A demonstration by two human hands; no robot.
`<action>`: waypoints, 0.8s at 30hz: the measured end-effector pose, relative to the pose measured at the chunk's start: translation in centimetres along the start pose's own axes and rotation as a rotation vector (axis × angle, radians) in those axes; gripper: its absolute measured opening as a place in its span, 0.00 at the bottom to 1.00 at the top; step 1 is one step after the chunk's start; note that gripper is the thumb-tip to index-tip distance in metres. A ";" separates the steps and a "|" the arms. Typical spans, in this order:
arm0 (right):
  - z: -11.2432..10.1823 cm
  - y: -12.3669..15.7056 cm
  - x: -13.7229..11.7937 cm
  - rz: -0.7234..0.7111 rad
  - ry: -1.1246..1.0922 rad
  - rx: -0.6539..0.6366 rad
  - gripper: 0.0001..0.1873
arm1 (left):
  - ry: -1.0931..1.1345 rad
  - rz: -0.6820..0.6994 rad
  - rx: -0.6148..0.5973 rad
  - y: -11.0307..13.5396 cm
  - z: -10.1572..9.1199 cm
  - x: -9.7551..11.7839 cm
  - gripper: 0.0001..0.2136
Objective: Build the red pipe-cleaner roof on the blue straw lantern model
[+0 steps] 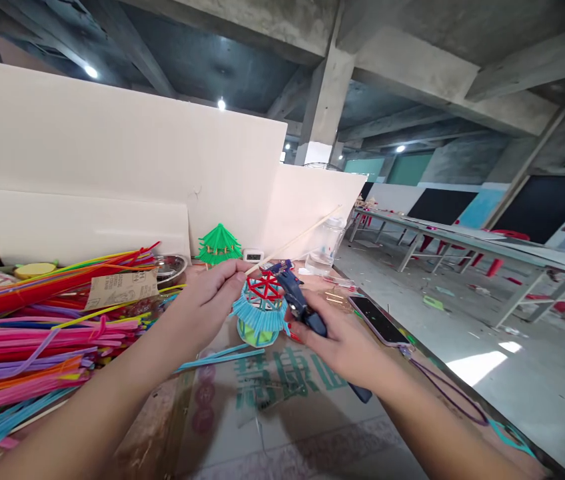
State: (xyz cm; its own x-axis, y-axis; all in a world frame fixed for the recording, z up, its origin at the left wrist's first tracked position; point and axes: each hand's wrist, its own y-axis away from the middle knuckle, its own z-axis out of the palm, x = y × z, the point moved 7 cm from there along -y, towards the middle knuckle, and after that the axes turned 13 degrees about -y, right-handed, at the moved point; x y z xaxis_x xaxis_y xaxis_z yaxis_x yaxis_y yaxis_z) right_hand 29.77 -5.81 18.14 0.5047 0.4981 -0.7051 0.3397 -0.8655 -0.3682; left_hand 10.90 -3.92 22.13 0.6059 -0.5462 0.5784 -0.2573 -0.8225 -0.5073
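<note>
My left hand (210, 300) is closed on the top edge of a small blue pipe-cleaner pavilion (260, 312) with red spokes on its roof and a green base. The model stands on a cardboard sheet (282, 413) with green print. My right hand (345, 343) grips a dark blue glue gun (298, 301), and its nozzle points at the red spokes. Loose blue pipe cleaners (220, 358) lie just in front of the model.
A big pile of coloured pipe cleaners (27, 333) fills the left. A finished green pavilion (219, 244), a clear plastic bottle (326, 248) and white foam boards (112, 147) stand behind. A phone (378, 321) lies right of my hand, near the table edge.
</note>
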 end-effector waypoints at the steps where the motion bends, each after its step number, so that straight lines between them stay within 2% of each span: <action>1: 0.2 -0.4 -0.1 0.005 -0.002 0.010 0.22 | 0.003 0.020 -0.015 0.0 0.2 0.2 0.16; 4: 0.4 -1.8 -0.6 -0.018 -0.051 0.033 0.24 | -0.017 0.089 -0.068 -0.1 0.5 0.3 0.17; 8: 1.1 -3.5 -1.8 -0.055 -0.210 -0.020 0.26 | -0.105 0.105 -0.079 -0.3 0.1 -0.3 0.19; 15: 2.6 -3.6 -2.7 0.048 -0.511 -0.172 0.24 | -0.152 0.077 -0.035 -0.4 -1.4 -1.0 0.21; 20: 3.2 -3.3 -1.1 0.117 -0.661 -0.187 0.27 | -0.209 0.135 -0.055 0.0 -1.8 0.5 0.18; 24: 3.1 -3.4 -1.4 0.039 -0.586 -0.188 0.25 | -0.273 0.211 -0.094 0.5 -1.4 1.9 0.16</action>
State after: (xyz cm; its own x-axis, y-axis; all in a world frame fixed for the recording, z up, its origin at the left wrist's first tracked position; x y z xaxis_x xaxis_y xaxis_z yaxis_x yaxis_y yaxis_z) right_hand 25.50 -3.75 18.51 0.0172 0.3077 -0.9513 0.4910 -0.8315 -0.2600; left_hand 10.89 -5.55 23.88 0.7079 -0.6533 0.2684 -0.4586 -0.7142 -0.5288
